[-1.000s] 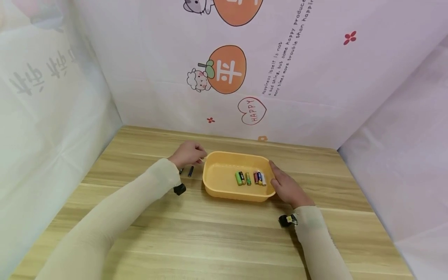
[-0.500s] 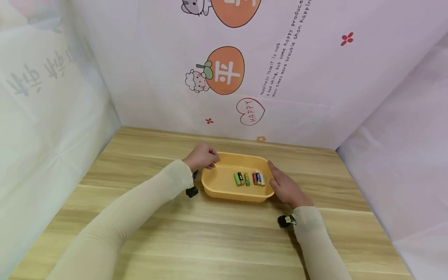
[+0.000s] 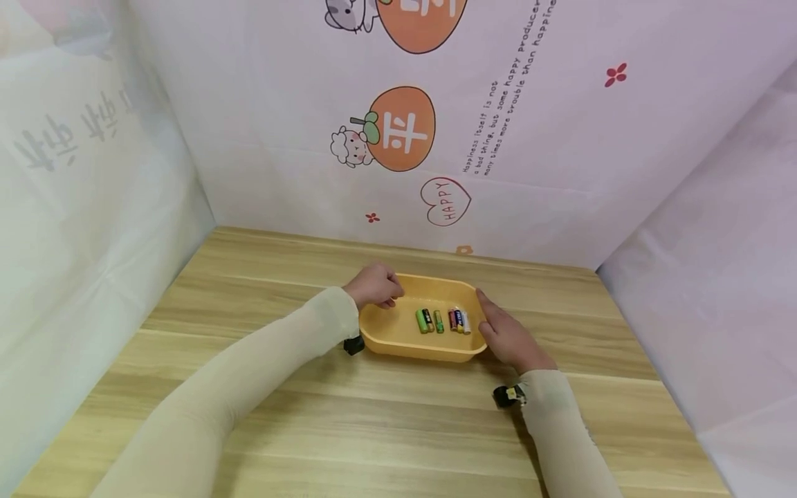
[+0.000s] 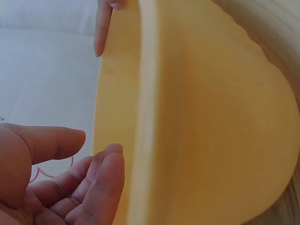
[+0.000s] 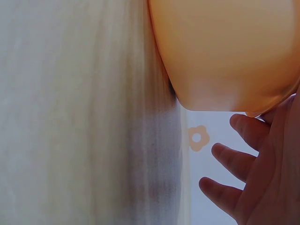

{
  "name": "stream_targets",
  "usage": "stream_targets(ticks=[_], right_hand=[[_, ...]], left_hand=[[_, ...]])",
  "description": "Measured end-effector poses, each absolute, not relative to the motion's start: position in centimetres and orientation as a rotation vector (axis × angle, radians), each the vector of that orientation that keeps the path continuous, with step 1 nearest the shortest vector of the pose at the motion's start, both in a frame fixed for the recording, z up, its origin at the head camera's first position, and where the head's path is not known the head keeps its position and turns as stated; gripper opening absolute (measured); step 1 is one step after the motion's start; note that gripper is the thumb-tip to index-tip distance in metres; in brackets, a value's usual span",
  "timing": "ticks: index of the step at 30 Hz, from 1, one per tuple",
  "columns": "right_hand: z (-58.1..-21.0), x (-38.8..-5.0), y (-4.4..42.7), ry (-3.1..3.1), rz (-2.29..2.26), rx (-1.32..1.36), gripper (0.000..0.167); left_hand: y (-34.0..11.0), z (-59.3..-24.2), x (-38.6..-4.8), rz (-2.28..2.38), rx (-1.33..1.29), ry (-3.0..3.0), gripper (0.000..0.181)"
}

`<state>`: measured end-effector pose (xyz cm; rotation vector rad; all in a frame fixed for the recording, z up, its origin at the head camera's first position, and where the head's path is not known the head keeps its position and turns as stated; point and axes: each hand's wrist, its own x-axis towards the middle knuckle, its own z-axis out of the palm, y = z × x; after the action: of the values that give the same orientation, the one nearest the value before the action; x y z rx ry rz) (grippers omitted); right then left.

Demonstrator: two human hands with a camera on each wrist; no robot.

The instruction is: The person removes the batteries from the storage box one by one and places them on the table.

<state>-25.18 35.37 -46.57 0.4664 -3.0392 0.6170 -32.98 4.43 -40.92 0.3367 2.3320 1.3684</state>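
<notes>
A yellow plastic tray (image 3: 423,351) stands on the table with several batteries (image 3: 438,321) lying in a loose row on the right half of its floor. My left hand (image 3: 376,285) hangs over the tray's left end, apart from the batteries. In the left wrist view its thumb and loosely bent fingers stand apart, with nothing visible between them. At the opposite end, my right hand (image 3: 509,337) holds the tray's rim between thumb and forefinger. The right wrist view shows its other fingers (image 5: 225,161) spread outside the tray (image 5: 225,61).
Wood-grain table (image 3: 386,429) surrounds the tray. A printed pink sheet (image 3: 523,214) rises behind the table, and pale sheets (image 3: 106,228) hang at both sides. A black wrist camera (image 3: 353,344) sits by the tray's left front corner.
My left hand has moved right, from beside the tray to over its left end. The small batteries on the table left of the tray are now hidden by that arm. My right hand keeps its hold.
</notes>
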Motion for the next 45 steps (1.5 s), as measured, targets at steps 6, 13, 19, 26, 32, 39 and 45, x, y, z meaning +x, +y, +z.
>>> stream_targets(ticks=[6, 13, 19, 26, 32, 39, 45], right_hand=[[-46.4, -25.2, 35.3, -3.041, 0.61, 0.474, 0.06], [-46.4, -25.1, 35.3, -3.049, 0.593, 0.461, 0.06], [-46.5, -24.9, 35.3, -3.051, 0.606, 0.449, 0.06], [-46.4, -25.0, 35.4, -3.047, 0.594, 0.446, 0.061], [-46.3, -25.2, 35.2, -3.04, 0.597, 0.481, 0.061], [-46.3, -25.2, 35.2, -3.036, 0.589, 0.487, 0.062], [-46.5, -25.2, 35.3, -3.038, 0.597, 0.477, 0.062]], left_hand=[[5.4, -41.5, -33.2, 1.314, 0.34, 2.359, 0.008], [6.5, -41.8, -33.6, 1.189, 0.336, 2.418, 0.018], [7.5, -42.5, -33.6, 1.035, 0.372, 2.458, 0.022], [8.3, -43.4, -33.6, 0.942, 0.373, 2.469, 0.028], [8.2, -43.7, -33.4, 0.991, 0.298, 2.427, 0.021], [8.4, -44.2, -33.6, 1.003, 0.283, 2.427, 0.027], [9.1, -44.3, -33.5, 0.967, 0.248, 2.438, 0.023]])
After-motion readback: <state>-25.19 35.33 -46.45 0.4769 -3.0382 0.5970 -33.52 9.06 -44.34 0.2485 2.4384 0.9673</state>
